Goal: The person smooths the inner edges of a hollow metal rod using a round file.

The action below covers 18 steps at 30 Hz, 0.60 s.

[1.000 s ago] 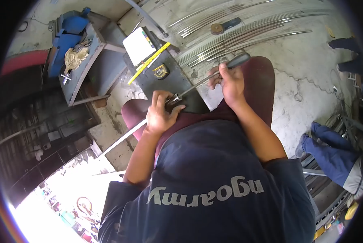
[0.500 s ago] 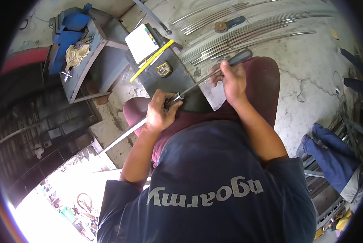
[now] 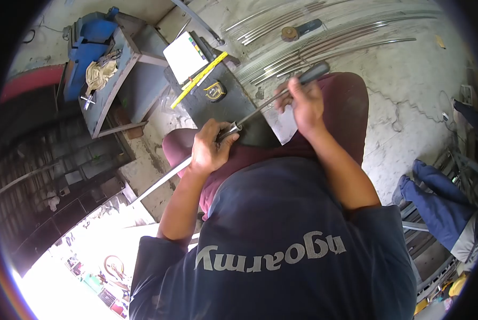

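My left hand (image 3: 211, 145) is wrapped around a shiny metal tube (image 3: 167, 177) close to its end. The tube slants down to the left, past my thigh. My right hand (image 3: 305, 105) holds a long, thin file (image 3: 264, 105) with a dark handle (image 3: 314, 72), its fingers curled around the shaft just below the handle. The tip of the file is at the tube's mouth (image 3: 237, 127); how far inside it reaches is hidden. Under both hands is a dark bench (image 3: 231, 109), which carries a yellow folding rule (image 3: 200, 80) and a tape measure (image 3: 215, 91).
An open notebook (image 3: 185, 57) lies at the bench's far end. Many thin metal rods (image 3: 329, 45) and an angle grinder (image 3: 301, 30) lie on the floor ahead. A metal stand with a blue machine (image 3: 92, 42) is at left. Another person's legs (image 3: 436, 205) show at right.
The file and my right hand have shifted very slightly, while my left hand stays on the tube. Dark shapes at the far right edge, perhaps someone's feet, have moved.
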Motion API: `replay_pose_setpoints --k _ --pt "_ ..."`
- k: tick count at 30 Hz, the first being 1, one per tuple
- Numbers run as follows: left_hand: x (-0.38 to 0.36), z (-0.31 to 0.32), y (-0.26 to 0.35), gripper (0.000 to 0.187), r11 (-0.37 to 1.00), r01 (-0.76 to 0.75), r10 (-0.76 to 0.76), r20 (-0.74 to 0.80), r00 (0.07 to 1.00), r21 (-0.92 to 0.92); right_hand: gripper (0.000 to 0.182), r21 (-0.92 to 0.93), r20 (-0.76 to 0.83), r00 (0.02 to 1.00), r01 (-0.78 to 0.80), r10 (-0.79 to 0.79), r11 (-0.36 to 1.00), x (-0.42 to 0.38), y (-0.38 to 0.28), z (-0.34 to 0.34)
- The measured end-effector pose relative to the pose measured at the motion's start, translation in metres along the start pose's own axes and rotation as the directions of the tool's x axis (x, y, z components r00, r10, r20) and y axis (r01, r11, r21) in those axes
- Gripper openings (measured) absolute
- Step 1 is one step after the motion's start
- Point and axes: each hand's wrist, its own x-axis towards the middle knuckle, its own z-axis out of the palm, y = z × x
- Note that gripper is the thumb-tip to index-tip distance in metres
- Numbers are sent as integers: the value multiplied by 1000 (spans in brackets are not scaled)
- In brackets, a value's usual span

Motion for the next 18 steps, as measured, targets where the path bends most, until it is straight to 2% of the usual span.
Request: replay_pose_setpoints --k 2,4,6,8,9,10,12,13,14,16,17,18 --pt "4 0 -1 24 1000 -15 15 -2 1000 15 20 71 2 998 -65 65 995 -20 14 19" --pt "7 3 2 23 1000 18 -17 20 1000 -10 20 -54 241 968 -54 65 997 -46 33 35" --pt "4 0 3 23 999 35 -34 48 998 -8 22 2 154 978 -140 138 990 -24 28 17" --pt "6 -1 2 22 1000 20 -21 40 999 13 24 -41 75 997 -5 8 999 -7 3 7" --pt "6 0 2 22 1000 9 -10 43 999 22 25 -6 57 998 1 0 1000 -16 6 16" --pt "7 0 3 22 1000 18 -19 55 998 16 24 -34 118 991 -54 58 998 -30 22 22" --pt "9 1 5 21 1000 25 -25 75 997 -1 24 -101 237 969 -52 75 993 -51 27 37" --pt "6 -1 5 20 999 43 -43 87 995 -2 22 8 186 977 -107 104 994 -36 28 28" --pt "6 -1 3 20 1000 22 -23 75 997 4 22 59 83 994 -76 71 995 -19 23 11" --pt "5 -1 -1 20 1000 -6 5 58 998 22 22 14 14 1000 21 -21 1000 -4 1 3" --pt "6 -2 0 20 999 52 -53 101 994 18 24 -34 39 999 -26 27 999 -22 11 14" --pt "11 -1 0 21 999 55 -54 118 992 2 26 37 122 988 -104 99 994 -38 30 21"
